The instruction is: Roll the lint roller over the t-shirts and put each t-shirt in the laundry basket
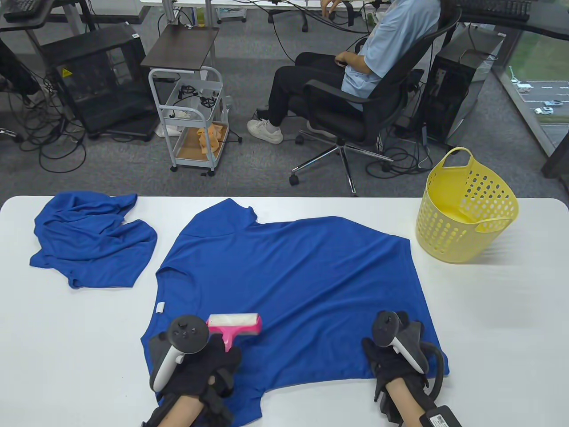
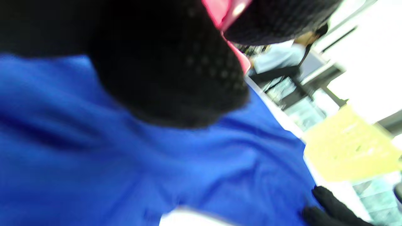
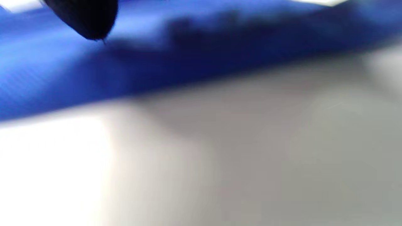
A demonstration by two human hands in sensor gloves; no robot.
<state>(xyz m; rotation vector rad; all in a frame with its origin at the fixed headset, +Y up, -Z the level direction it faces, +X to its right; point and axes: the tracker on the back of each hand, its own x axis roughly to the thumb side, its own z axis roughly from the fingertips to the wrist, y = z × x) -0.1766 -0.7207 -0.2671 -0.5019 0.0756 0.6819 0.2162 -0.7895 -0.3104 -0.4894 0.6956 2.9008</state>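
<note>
Lint roller (image 1: 234, 324): I have it in my left hand (image 1: 195, 362), fingers curled round the pink handle; the white roll head sits just ahead of that hand's knuckles, touching the cloth.
Roller axis: the roll lies crosswise, side to side in front of my left hand, with the handle running back toward my wrist, so I judge the stroke goes straight away from me.
Spread t-shirt (image 1: 293, 284): lies flat on the desk (image 1: 489, 320) under both my hands; most of its untouched cloth stretches ahead of the roller and off to the right of my left hand.
Right hand (image 1: 393, 351): rests flat on the near hem, fingers laid straight on the cloth and holding nothing; it sits well apart from the roller, on its right, pinning the shirt.
Nearer hand: the left does the rolling; the right only steadies.
Second t-shirt (image 1: 91, 240): crumpled ahead and to the left of my left hand, apart from the spread one.
Laundry basket (image 1: 466, 209): yellow, upright and tilted a little, far ahead and to the right of my right hand, just beyond the shirt's far corner; nothing shows inside it.
In the way: nothing stands on the cloth ahead of the roller; a small white tag (image 1: 160, 307) lies just left of it.
Beyond the desk: a seated person (image 1: 355, 58) and a white cart (image 1: 193, 120), both clear of my reach.
</note>
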